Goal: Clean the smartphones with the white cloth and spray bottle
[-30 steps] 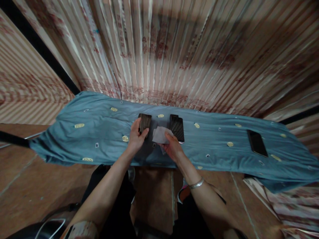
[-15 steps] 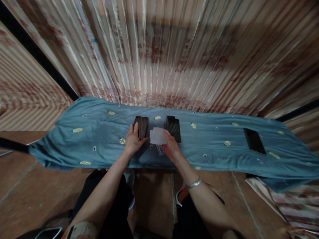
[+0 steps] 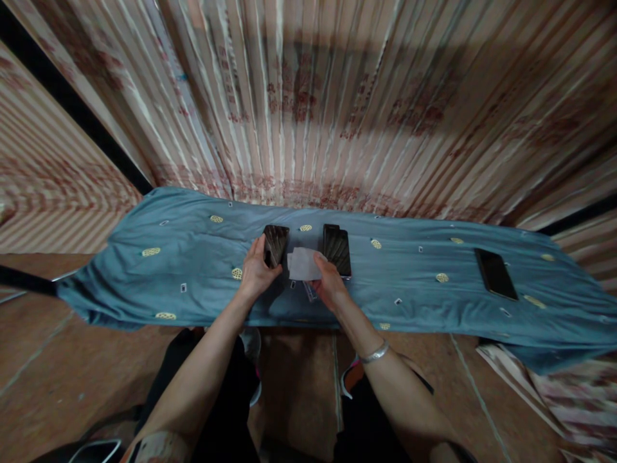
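My left hand [image 3: 257,270] grips a dark phone [image 3: 276,244] by its sides, fingers on the left edge and thumb at the lower right; the phone is tilted a little. Between my hands is a pale grey cloth or sheet [image 3: 304,264], pinched by my right hand [image 3: 330,280]. Just beyond my right hand, two dark phones lie overlapping, the larger one [image 3: 340,252] in front of the smaller one [image 3: 330,229]. A small printed item [image 3: 310,292] shows partly under the pale sheet.
A blue cloth with yellow prints [image 3: 409,270] covers the long narrow table. Another black phone [image 3: 496,274] lies at the right. Striped curtains [image 3: 308,116] hang behind, and dark poles [image 3: 77,96] stand at the sides.
The left phone has tilted and shifted slightly right, and my left fingers have closed round it. My right hand still holds the pale sheet, nearly unmoved.
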A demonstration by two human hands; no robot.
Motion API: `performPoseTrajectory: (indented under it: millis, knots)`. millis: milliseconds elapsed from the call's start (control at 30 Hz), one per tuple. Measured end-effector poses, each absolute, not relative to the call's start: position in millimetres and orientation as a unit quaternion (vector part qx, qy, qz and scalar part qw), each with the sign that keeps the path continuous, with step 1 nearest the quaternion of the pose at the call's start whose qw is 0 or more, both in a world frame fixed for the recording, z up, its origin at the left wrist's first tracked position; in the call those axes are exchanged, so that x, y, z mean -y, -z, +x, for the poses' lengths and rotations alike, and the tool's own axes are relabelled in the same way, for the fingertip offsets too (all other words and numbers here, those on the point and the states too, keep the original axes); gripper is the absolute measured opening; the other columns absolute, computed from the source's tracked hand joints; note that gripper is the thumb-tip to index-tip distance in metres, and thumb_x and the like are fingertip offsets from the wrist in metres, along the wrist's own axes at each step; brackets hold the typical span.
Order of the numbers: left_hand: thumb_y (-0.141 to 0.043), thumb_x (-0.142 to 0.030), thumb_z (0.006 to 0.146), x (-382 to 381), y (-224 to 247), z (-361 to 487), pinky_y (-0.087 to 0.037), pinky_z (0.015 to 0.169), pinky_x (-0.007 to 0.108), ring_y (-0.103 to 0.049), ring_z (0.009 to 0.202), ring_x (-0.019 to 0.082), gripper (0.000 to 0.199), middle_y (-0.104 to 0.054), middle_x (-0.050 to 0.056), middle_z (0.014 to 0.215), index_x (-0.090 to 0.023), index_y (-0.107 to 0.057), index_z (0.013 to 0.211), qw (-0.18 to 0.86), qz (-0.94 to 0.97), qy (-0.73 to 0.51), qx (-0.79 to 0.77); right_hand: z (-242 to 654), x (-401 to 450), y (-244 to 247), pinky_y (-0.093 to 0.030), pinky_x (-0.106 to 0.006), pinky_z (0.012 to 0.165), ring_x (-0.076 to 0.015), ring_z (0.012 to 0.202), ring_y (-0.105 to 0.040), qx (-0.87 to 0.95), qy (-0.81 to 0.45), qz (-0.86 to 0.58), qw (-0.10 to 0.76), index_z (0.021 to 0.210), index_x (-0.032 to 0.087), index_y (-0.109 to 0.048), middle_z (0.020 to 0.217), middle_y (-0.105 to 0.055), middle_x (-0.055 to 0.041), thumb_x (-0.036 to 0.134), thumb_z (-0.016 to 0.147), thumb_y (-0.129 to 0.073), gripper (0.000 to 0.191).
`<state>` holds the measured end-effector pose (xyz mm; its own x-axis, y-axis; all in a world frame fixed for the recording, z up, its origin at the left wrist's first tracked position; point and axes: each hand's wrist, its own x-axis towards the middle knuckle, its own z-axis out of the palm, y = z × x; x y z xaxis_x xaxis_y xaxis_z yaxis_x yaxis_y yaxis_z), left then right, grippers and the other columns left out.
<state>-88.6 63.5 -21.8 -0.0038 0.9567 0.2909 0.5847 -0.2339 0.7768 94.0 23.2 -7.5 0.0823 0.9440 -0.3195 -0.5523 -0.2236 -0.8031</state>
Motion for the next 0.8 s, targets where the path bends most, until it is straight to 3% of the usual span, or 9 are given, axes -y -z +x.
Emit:
performPoseTrajectory:
  millis: [200, 367, 500, 667, 800]
  knots:
    - [-0.075, -0.023, 0.063, -54.2, 8.8, -84.2, -0.034, 0.123, 0.048, -0.047, 0.145, 0.035, 0.09, -0.053, 0.02, 0.151, -0.012, -0.047, 0.147, 0.212, 0.658, -0.43, -0.581, 91.0, -22.0, 1.7, -0.056, -0.027, 0.063, -0.0189, 0.077, -0.072, 0.227, -0.632, -0.446, 0.592, 0.087, 0.022, -0.073, 0.082, -0.078, -0.0011, 0.046, 0.074, -0.078, 0.028]
    - [-0.074, -0.025, 0.066, -38.0, -3.4, -77.9, -0.035, 0.122, 0.047, -0.048, 0.144, 0.032, 0.085, -0.055, 0.016, 0.151, -0.016, -0.047, 0.146, 0.21, 0.677, -0.447, -0.546, 94.0, -25.9, 3.7, -0.06, -0.032, 0.071, -0.0228, 0.082, -0.075, 0.245, -0.592, -0.463, 0.612, 0.081, 0.022, -0.071, 0.075, -0.077, -0.0017, 0.05, 0.073, -0.079, 0.029]
    - [-0.073, -0.026, 0.068, -24.4, -7.7, -69.0, -0.034, 0.123, 0.049, -0.048, 0.144, 0.034, 0.086, -0.053, 0.018, 0.152, -0.014, -0.045, 0.148, 0.219, 0.701, -0.447, -0.51, 100.6, -30.2, 7.0, -0.059, -0.031, 0.074, -0.02, 0.08, -0.073, 0.245, -0.571, -0.481, 0.618, 0.081, 0.021, -0.071, 0.075, -0.076, -0.0001, 0.05, 0.071, -0.082, 0.033]
    - [-0.074, -0.023, 0.066, -15.5, -3.7, -58.7, -0.036, 0.122, 0.049, -0.047, 0.145, 0.033, 0.089, -0.052, 0.016, 0.154, -0.018, -0.043, 0.15, 0.243, 0.724, -0.416, -0.494, 105.4, -31.9, 4.1, -0.054, -0.025, 0.066, -0.0151, 0.07, -0.066, 0.266, -0.566, -0.482, 0.614, 0.081, 0.021, -0.07, 0.072, -0.073, 0.0035, 0.051, 0.062, -0.086, 0.039]
    - [-0.073, -0.023, 0.069, -12.0, 1.0, -55.6, -0.034, 0.124, 0.049, -0.043, 0.147, 0.033, 0.09, -0.046, 0.016, 0.158, -0.018, -0.039, 0.152, 0.228, 0.746, -0.408, -0.475, 106.3, -31.0, 1.7, -0.046, -0.022, 0.057, -0.0112, 0.06, -0.057, 0.299, -0.545, -0.496, 0.606, 0.068, 0.022, -0.061, 0.06, -0.062, 0.0073, 0.052, 0.059, -0.087, 0.041]
